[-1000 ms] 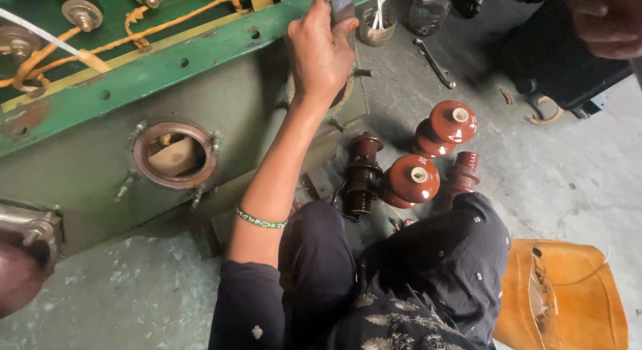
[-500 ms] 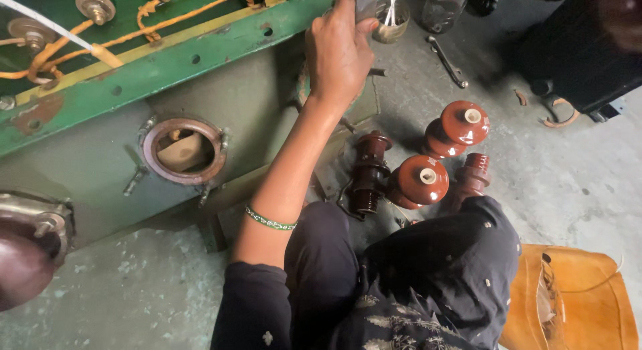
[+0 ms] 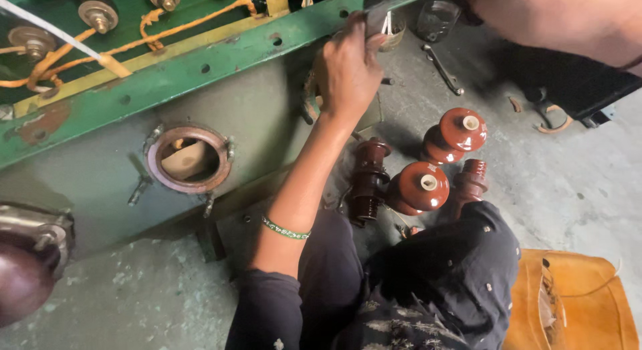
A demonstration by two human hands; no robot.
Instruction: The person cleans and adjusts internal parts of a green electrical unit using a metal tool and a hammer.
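The left hand (image 3: 348,69) was raised to the far right end of the green flange (image 3: 200,66) of a transformer tank, fingers closed around a dark tool (image 3: 378,8) whose upper end met the flange's corner. The grip looked firm, the thumb tucked behind and the knuckles turned toward the camera; what the tool's tip engaged was hidden. A green bracelet (image 3: 286,227) sat on that forearm. The right hand was not to be seen. A bare forearm (image 3: 555,19) crossed the far right corner, and whose it was could not be told.

By the look of it, the step in hand was work on a fitting at the flange's edge. A further move there would call for a steady wrist and for keeping the tool square to the corner.

Just near of the hand, on the concrete floor (image 3: 588,183), stood three brown porcelain insulators (image 3: 421,186) close together beside the person's knee. A spanner (image 3: 441,69) lay farther off. A round opening (image 3: 189,157) gaped in the tank's side to the left, and an orange leather bag (image 3: 575,303) lay near right.
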